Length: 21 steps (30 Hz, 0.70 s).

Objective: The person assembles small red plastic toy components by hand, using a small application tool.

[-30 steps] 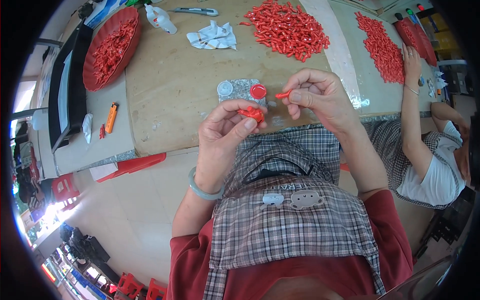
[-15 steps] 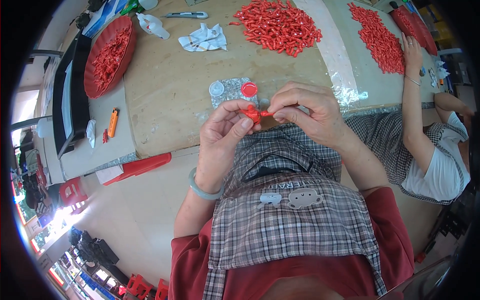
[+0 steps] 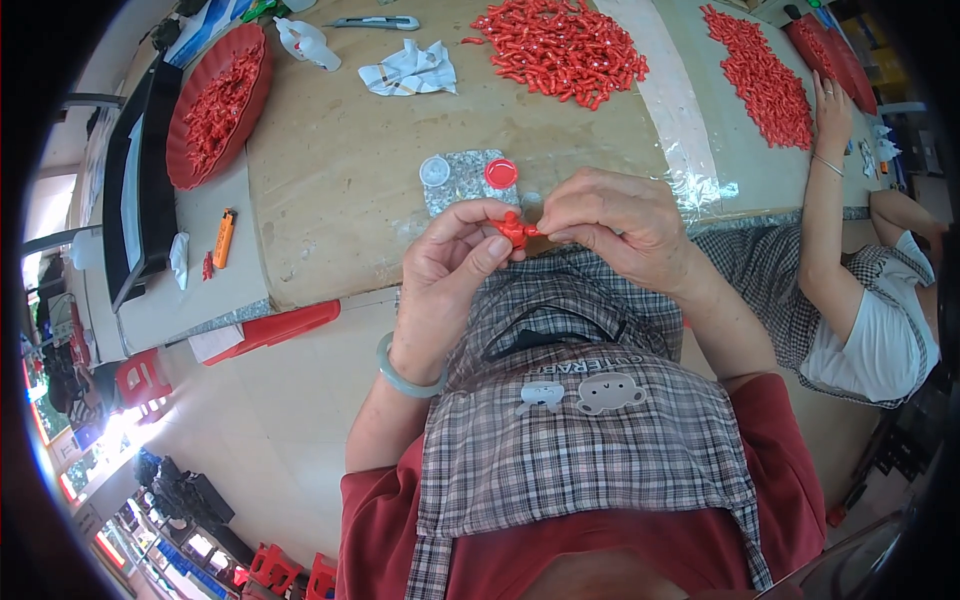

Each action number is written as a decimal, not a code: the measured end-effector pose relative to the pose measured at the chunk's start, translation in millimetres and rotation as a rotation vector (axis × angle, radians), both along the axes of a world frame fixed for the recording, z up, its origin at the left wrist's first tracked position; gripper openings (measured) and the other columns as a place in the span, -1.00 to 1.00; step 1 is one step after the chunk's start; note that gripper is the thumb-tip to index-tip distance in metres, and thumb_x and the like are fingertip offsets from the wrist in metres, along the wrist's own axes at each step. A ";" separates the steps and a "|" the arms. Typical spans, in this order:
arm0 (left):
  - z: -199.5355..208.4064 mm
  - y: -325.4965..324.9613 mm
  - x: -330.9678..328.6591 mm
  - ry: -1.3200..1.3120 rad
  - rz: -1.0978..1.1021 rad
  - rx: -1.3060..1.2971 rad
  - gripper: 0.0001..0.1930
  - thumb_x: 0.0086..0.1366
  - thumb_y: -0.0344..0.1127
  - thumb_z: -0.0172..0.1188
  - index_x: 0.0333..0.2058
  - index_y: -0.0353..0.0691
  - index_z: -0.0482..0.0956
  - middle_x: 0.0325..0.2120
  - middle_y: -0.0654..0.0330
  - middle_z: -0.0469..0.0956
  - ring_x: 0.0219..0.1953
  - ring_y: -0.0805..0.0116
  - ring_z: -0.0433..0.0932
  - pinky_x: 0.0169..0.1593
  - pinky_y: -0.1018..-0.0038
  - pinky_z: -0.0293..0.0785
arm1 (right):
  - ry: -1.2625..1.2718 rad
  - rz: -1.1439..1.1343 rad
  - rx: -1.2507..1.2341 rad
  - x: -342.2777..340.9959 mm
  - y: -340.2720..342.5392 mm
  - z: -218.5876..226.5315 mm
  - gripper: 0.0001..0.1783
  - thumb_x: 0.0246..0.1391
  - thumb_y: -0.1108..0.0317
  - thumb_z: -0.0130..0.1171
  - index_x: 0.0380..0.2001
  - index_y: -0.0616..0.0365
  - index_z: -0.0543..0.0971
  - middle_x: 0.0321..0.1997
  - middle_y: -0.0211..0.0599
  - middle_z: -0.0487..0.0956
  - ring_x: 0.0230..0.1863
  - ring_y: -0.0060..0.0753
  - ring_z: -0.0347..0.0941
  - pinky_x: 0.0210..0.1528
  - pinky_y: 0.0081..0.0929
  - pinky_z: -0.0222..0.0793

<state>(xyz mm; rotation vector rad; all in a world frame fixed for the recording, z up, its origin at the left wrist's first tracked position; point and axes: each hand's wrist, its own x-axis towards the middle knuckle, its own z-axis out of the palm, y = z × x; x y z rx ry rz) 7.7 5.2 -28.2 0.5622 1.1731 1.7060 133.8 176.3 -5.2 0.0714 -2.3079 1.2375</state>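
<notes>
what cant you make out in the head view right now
Head view, right end of the small red piece: covered by the right hand.
Head view, part of the red item: covered by the left hand.
Head view, the green thing: cut off by the top edge.
Head view, the red bit beside the orange object: too small to identify.

The left hand (image 3: pixel 450 255) curls in a pinch; the right hand (image 3: pixel 622 220), knuckles up, pinches beside it, both forearms (image 3: pixel 732 325) angled inward.
</notes>
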 end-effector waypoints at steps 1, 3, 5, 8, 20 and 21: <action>-0.3 0.0 0.2 -0.001 0.001 0.000 -0.73 0.32 -0.48 0.12 -0.02 -0.38 0.44 -0.24 0.15 0.55 -0.25 0.45 0.53 -0.14 0.59 0.44 | -0.001 0.001 0.000 0.1 -0.1 -0.2 -0.78 -0.12 0.61 0.31 -0.32 0.18 0.61 -0.37 -0.27 0.60 -0.36 -0.36 0.57 -0.39 -0.54 0.49; -0.9 0.6 0.6 0.007 -0.005 0.019 -0.73 0.31 -0.48 0.14 -0.03 -0.38 0.44 -0.23 0.15 0.55 -0.24 0.45 0.53 -0.13 0.58 0.46 | -0.001 0.003 0.026 0.5 -0.4 -1.0 -0.78 -0.12 0.61 0.31 -0.32 0.18 0.61 -0.37 -0.26 0.60 -0.37 -0.33 0.57 -0.39 -0.52 0.49; 0.1 0.9 2.1 0.014 0.000 0.024 -0.73 0.31 -0.48 0.15 -0.03 -0.38 0.44 -0.22 0.15 0.56 -0.23 0.45 0.54 -0.11 0.56 0.47 | 0.025 0.004 0.045 0.8 -0.7 -2.4 -0.78 -0.12 0.61 0.31 -0.33 0.18 0.61 -0.37 -0.25 0.60 -0.37 -0.31 0.57 -0.39 -0.52 0.49; 1.2 0.4 3.7 0.040 0.000 0.023 -0.74 0.30 -0.49 0.15 -0.04 -0.40 0.45 -0.20 0.13 0.55 -0.20 0.43 0.54 -0.08 0.53 0.49 | 0.068 0.007 0.093 2.2 -0.8 -3.9 -0.77 -0.15 0.61 0.31 -0.33 0.19 0.61 -0.37 -0.24 0.60 -0.39 -0.30 0.57 -0.41 -0.51 0.49; 7.8 0.0 4.9 0.390 -0.007 0.050 -0.79 0.20 -0.63 0.16 -0.17 -0.35 0.55 -0.21 0.12 0.57 -0.17 0.40 0.58 -0.07 0.53 0.53 | 0.192 0.017 0.209 12.7 -4.0 -11.3 -0.73 -0.21 0.61 0.29 -0.33 0.22 0.61 -0.34 -0.15 0.60 -0.40 -0.23 0.58 -0.43 -0.47 0.50; 9.2 0.5 5.6 0.473 0.022 0.048 -0.78 0.16 -0.65 0.19 -0.20 -0.33 0.58 -0.23 0.10 0.58 -0.19 0.37 0.59 -0.09 0.53 0.54 | 0.203 0.005 0.191 13.5 -4.8 -13.2 -0.73 -0.21 0.61 0.30 -0.32 0.22 0.60 -0.33 -0.14 0.60 -0.40 -0.23 0.58 -0.43 -0.47 0.51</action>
